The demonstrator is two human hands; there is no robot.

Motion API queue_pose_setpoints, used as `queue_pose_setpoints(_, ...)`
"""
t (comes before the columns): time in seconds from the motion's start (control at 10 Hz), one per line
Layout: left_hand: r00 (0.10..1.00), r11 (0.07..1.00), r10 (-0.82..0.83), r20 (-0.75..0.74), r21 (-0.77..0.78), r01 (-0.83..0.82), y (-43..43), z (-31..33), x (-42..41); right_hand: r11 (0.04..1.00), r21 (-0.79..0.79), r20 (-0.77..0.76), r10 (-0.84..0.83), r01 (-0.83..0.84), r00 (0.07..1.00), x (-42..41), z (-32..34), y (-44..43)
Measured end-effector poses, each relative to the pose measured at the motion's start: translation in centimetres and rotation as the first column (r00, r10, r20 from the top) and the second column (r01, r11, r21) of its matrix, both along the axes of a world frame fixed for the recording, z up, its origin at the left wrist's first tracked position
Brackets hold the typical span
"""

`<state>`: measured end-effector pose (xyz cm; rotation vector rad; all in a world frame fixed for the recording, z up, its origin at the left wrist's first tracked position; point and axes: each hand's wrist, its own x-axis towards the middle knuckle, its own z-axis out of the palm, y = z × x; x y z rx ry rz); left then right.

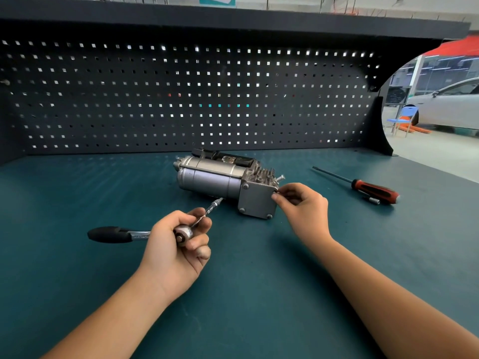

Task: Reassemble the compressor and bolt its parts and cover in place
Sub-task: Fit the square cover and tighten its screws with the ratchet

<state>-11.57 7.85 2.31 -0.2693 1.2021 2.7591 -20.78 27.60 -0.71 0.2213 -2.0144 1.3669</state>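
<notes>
Left hand curls around the ratchet head, extension aimed at the compressor; right hand pinches a bolt at the cover corner.

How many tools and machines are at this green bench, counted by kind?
Compressor: 1
Ratchet wrench: 1
Screwdriver: 1
Small socket: 1
Total: 4
</notes>
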Motion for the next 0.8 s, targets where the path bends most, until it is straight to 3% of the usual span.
queue_pose_setpoints(0.5, 1.0, 1.0, -0.003, -0.001, 0.018, 0.003, -0.13, 0.12, -0.01, 0.997, 0.055, -0.023, -0.056, 0.057, 0.998, 0.09, -0.07, -0.1)
queue_pose_setpoints(0.8, 1.0, 1.0, -0.015, 0.009, -0.016, 0.015, 0.03, -0.1, -0.07, 0.992, 0.103, 0.048, -0.081, 0.075, 0.996, -0.26, 0.01, 0.15)
